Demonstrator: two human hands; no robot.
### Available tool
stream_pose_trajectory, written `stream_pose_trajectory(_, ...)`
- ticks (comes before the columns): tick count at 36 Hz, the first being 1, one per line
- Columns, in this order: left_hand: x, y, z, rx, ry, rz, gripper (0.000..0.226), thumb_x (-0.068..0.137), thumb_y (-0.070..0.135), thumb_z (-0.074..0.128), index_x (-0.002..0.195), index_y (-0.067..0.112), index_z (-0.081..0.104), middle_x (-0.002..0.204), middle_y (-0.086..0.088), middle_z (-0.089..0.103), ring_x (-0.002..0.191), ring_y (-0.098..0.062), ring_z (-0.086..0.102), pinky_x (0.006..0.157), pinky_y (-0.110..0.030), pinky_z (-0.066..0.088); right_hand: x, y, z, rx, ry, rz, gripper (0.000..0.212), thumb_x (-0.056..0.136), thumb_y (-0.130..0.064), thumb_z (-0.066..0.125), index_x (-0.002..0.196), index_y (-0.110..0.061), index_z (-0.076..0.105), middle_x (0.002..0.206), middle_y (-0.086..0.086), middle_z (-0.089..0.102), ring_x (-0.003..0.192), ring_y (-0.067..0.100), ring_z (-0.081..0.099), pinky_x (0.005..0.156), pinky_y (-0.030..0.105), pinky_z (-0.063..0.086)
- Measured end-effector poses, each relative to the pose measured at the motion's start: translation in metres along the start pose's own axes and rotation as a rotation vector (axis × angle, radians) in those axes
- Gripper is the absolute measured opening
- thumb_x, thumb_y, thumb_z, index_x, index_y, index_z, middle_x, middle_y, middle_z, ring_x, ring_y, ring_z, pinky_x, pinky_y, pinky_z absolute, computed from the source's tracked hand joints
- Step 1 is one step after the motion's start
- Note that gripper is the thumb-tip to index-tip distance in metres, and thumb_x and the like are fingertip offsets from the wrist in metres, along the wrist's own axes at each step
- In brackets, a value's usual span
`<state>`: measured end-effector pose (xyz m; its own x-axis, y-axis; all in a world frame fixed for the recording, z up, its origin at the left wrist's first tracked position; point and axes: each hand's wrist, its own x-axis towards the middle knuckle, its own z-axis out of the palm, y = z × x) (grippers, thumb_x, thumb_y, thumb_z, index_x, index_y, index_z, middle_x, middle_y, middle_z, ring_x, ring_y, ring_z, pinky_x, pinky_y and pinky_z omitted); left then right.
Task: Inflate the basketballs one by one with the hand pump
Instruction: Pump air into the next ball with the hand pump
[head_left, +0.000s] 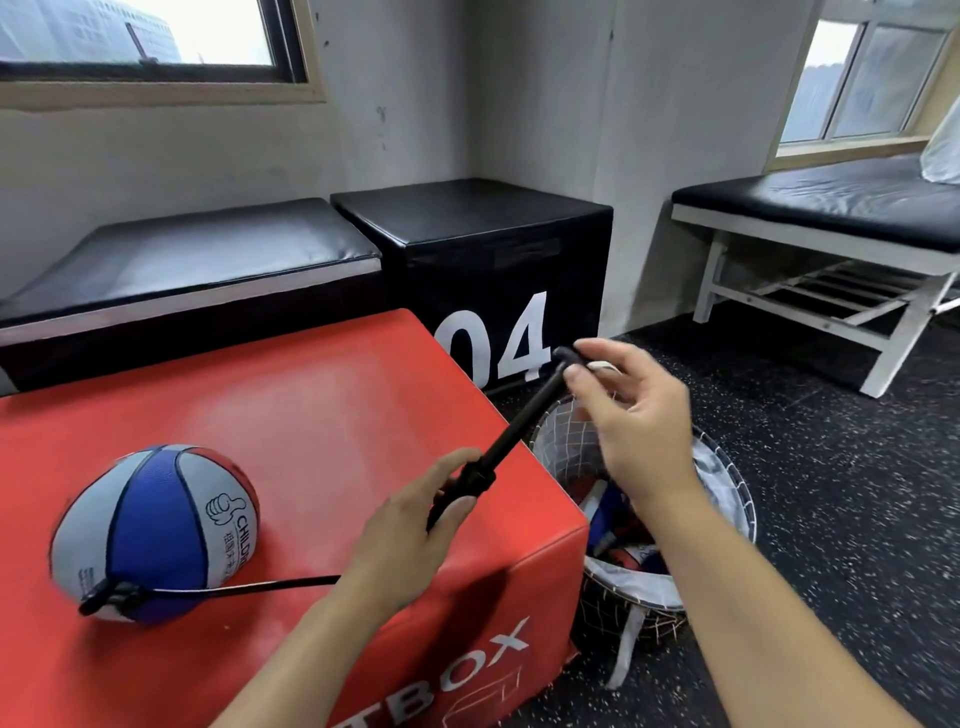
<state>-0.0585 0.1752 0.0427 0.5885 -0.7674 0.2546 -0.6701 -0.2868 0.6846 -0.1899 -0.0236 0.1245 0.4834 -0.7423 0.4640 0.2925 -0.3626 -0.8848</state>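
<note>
Left hand (415, 519) gripping pump (511, 434), box-edge (550, 488).

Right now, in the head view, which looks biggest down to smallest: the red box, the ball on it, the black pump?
1. Red padded box
2. Blue, grey and red basketball
3. Slim black hand pump

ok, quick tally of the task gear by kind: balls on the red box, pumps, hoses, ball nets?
Balls on the red box: 1
Pumps: 1, held by left hand, right hand at its handle
Hoses: 1
Nets with more balls, count hidden: 1
Total: 4
</note>
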Motion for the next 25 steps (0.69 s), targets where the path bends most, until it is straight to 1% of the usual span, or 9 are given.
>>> stream_pose_trajectory(3,-0.001,0.000,0.000,0.003,-0.002,0.002,0.046,0.108,0.035,0.056,0.140,0.065,0.041,0.114,0.018,0.072,0.101,-0.018,0.070,0.092,-0.044,0.057,0.002,-0.006,-0.006,0.050,0.038,0.019,0.021,0.096,-0.014,0.077,0.114,-0.025,0.076,0.101,0.005,0.079,0.096,0.021,0.076,0.076,0.036,0.064)
stream_pose_trajectory(6,-0.003,0.000,-0.002,-0.012,0.028,0.013,0.047,0.107,0.032,0.058,0.138,0.064,0.043,0.112,0.018,0.072,0.103,-0.018,0.070,0.093,-0.045,0.056,-0.003,-0.008,0.002,-0.037,0.024,-0.039,0.019,0.098,-0.021,0.074,0.111,-0.035,0.075,0.108,-0.006,0.077,0.105,0.015,0.073,0.080,0.042,0.064)
stream_pose_trajectory(8,-0.004,0.001,-0.004,-0.036,0.077,0.020,0.048,0.105,0.030,0.061,0.137,0.062,0.045,0.114,0.024,0.071,0.108,-0.008,0.069,0.096,-0.043,0.055,-0.009,-0.013,0.011,-0.061,-0.001,-0.085,0.022,0.098,-0.024,0.075,0.113,-0.039,0.073,0.113,-0.012,0.075,0.109,0.009,0.070,0.075,0.033,0.061)
stream_pose_trajectory(10,-0.005,0.002,-0.008,-0.065,0.127,0.019,0.051,0.103,0.031,0.065,0.139,0.060,0.046,0.114,0.028,0.070,0.111,0.001,0.066,0.100,-0.041,0.054,-0.014,-0.018,0.019,-0.084,-0.021,-0.123,0.022,0.096,-0.025,0.077,0.116,-0.034,0.073,0.115,-0.013,0.073,0.110,0.003,0.068,0.072,0.019,0.054)
stream_pose_trajectory(13,-0.006,0.002,-0.013,-0.084,0.168,0.023,0.054,0.101,0.034,0.068,0.145,0.056,0.046,0.116,0.030,0.068,0.114,0.002,0.065,0.101,-0.039,0.053,-0.021,-0.019,0.032,-0.127,-0.056,-0.159,0.024,0.095,-0.025,0.078,0.119,-0.024,0.075,0.115,-0.013,0.070,0.110,0.001,0.066,0.073,0.012,0.052)
stream_pose_trajectory(15,-0.008,0.001,-0.015,-0.091,0.183,0.027,0.054,0.100,0.033,0.068,0.145,0.054,0.047,0.116,0.028,0.069,0.112,0.001,0.066,0.101,-0.039,0.054,-0.025,-0.016,0.042,-0.153,-0.094,-0.175,0.024,0.095,-0.024,0.078,0.118,-0.024,0.076,0.115,-0.013,0.070,0.111,0.001,0.066,0.073,0.010,0.051)
stream_pose_trajectory(17,-0.009,0.001,-0.016,-0.086,0.192,0.033,0.052,0.100,0.035,0.068,0.145,0.053,0.048,0.117,0.027,0.070,0.111,0.000,0.067,0.100,-0.040,0.055,-0.030,-0.010,0.050,-0.175,-0.143,-0.184,0.024,0.095,-0.022,0.079,0.118,-0.024,0.076,0.115,-0.014,0.070,0.113,0.003,0.065,0.072,0.010,0.051)
stream_pose_trajectory(21,-0.011,-0.001,-0.018,-0.082,0.225,0.025,0.052,0.099,0.040,0.068,0.145,0.051,0.048,0.121,0.025,0.070,0.109,0.001,0.067,0.097,-0.038,0.056,-0.040,0.003,0.065,-0.222,-0.232,-0.178,0.028,0.094,-0.021,0.080,0.121,-0.026,0.076,0.116,-0.016,0.069,0.115,0.004,0.066,0.071,0.019,0.057)
stream_pose_trajectory(25,-0.011,-0.002,-0.019,-0.084,0.237,0.022,0.055,0.098,0.034,0.071,0.147,0.048,0.050,0.117,0.027,0.070,0.107,0.002,0.067,0.095,-0.034,0.056,-0.051,0.014,0.073,-0.285,-0.293,-0.176,0.028,0.091,-0.024,0.082,0.118,-0.026,0.077,0.116,-0.018,0.069,0.115,0.003,0.066,0.081,0.022,0.057)
